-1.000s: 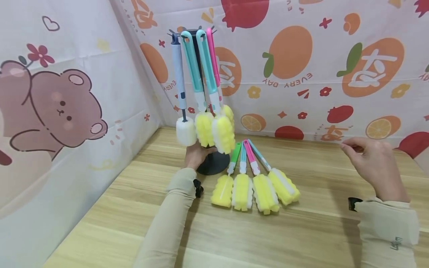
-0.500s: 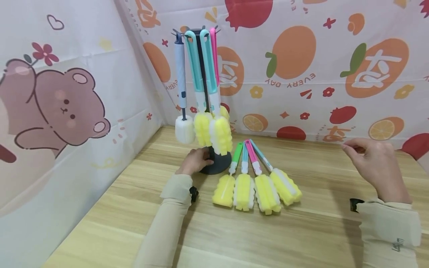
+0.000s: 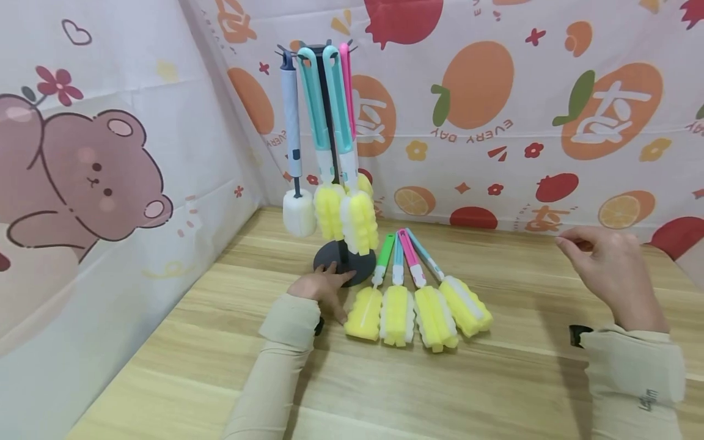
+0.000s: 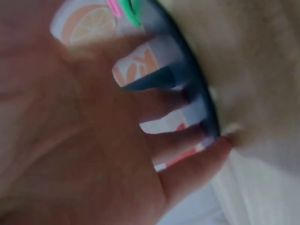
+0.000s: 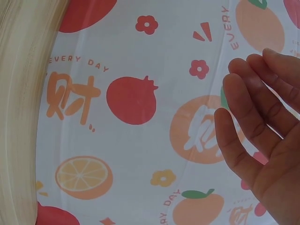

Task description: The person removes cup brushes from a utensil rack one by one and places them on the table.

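A dark stand (image 3: pixel 330 140) with a round base (image 3: pixel 356 269) carries several hanging sponge brushes: one grey-handled with a white sponge (image 3: pixel 299 212), teal-handled ones with yellow sponges (image 3: pixel 360 223), and a pink-handled one behind. My left hand (image 3: pixel 330 287) lies at the base's front edge, fingers spread and touching it; the left wrist view shows those fingers (image 4: pixel 197 161) against the dark base rim (image 4: pixel 187 79). Several yellow sponge brushes (image 3: pixel 418 305) lie fanned out on the table just right of that hand. My right hand (image 3: pixel 596 260) hovers far right, holding nothing, fingers (image 5: pixel 255 117) loosely extended.
The wooden table (image 3: pixel 440 391) is boxed in by printed cloth walls: a bear pattern on the left (image 3: pixel 93 177) and a fruit pattern at the back (image 3: pixel 495 110). The stand sits near the back left corner.
My left hand has dropped from under the hanging sponges, near the pole, down to the front edge of the base. The right hand has barely moved.
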`<state>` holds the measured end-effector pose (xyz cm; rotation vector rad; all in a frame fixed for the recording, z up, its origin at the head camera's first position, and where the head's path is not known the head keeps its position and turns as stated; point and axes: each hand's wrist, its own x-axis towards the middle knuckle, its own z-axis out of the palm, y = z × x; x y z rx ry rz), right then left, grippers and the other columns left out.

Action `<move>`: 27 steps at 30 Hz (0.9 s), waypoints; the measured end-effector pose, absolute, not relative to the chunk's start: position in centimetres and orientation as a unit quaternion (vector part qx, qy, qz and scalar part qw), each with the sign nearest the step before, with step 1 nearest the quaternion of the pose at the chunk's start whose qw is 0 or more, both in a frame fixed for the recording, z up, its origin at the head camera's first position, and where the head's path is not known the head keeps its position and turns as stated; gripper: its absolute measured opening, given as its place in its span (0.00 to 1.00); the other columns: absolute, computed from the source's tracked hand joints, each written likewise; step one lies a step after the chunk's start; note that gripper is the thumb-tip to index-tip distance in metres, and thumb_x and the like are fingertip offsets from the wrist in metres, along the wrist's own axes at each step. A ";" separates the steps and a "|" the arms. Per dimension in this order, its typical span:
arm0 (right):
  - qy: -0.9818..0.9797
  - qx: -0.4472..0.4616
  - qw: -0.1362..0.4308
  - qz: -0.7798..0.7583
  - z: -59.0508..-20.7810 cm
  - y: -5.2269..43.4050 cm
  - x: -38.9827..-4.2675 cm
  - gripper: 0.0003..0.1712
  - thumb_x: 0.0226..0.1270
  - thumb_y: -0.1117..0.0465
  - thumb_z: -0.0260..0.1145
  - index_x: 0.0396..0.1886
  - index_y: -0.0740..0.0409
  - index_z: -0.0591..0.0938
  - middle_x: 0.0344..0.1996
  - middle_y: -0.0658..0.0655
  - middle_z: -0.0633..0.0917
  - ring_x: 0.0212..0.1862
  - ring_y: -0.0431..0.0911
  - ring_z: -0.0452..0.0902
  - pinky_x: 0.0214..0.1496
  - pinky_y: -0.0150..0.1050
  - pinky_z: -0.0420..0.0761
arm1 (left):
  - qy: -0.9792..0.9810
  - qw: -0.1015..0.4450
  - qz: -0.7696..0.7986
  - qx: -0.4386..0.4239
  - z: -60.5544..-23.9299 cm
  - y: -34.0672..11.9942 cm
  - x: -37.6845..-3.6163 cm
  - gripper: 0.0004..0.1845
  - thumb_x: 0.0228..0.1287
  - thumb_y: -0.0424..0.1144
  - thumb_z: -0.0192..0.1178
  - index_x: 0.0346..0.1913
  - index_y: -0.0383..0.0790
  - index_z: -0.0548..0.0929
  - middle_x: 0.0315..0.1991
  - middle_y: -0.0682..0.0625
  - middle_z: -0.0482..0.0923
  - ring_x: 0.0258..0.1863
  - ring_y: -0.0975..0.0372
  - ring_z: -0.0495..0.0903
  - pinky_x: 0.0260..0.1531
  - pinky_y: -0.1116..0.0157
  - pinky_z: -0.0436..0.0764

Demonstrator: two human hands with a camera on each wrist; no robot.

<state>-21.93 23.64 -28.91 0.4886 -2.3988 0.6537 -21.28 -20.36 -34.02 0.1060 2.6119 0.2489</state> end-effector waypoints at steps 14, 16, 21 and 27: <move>-0.907 0.195 0.276 0.252 -29.3 22.8 -22.4 0.07 0.61 0.73 0.73 0.39 0.72 0.87 0.30 0.69 0.86 0.33 0.62 0.80 0.33 0.17 0.63 | 0.970 0.209 0.095 0.085 -34.4 -21.9 -21.5 0.52 0.49 0.44 0.82 0.78 0.56 0.66 0.75 0.36 0.54 0.74 0.35 0.51 0.58 0.39 0.73; -0.909 0.191 0.272 0.252 -29.4 22.8 -22.4 0.07 0.61 0.72 0.73 0.39 0.72 0.87 0.30 0.69 0.87 0.33 0.62 0.81 0.34 0.16 0.62 | 0.969 0.211 0.095 0.085 -34.4 -22.0 -21.6 0.52 0.50 0.43 0.82 0.78 0.56 0.66 0.75 0.36 0.54 0.74 0.34 0.50 0.57 0.38 0.73; -0.908 0.195 0.274 0.251 -29.6 22.7 -22.5 0.07 0.60 0.73 0.73 0.38 0.73 0.87 0.29 0.70 0.86 0.33 0.63 0.81 0.34 0.15 0.61 | 0.970 0.211 0.093 0.083 -34.3 -22.0 -21.7 0.52 0.49 0.43 0.82 0.78 0.56 0.66 0.76 0.35 0.54 0.74 0.34 0.51 0.58 0.37 0.72; -0.905 0.206 0.286 0.238 -29.6 22.7 -22.8 0.05 0.58 0.74 0.74 0.35 0.71 0.88 0.27 0.67 0.87 0.27 0.36 0.72 0.29 0.19 0.64 | 0.968 0.218 0.104 0.072 -34.3 -21.8 -21.6 0.52 0.50 0.43 0.81 0.78 0.56 0.65 0.78 0.36 0.51 0.75 0.36 0.49 0.59 0.37 0.71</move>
